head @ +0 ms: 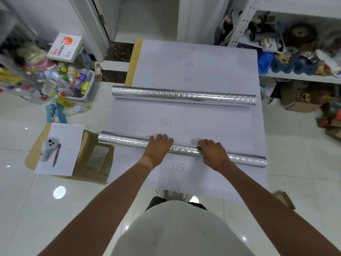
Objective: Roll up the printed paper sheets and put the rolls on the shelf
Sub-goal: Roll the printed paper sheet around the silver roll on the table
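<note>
Left hand (160, 145) and right hand (212, 152) palm-down, arms outstretched

Both hands rest on top of the near silver roll (182, 149), the left hand (160, 145) and the right hand (214, 153) side by side near its middle, fingers laid over it. The roll lies across a white printed sheet (212, 124) marked with numbers. A second silver roll (184, 96) lies farther off on the sheet. A cluttered shelf (299, 77) stands at right.
</note>
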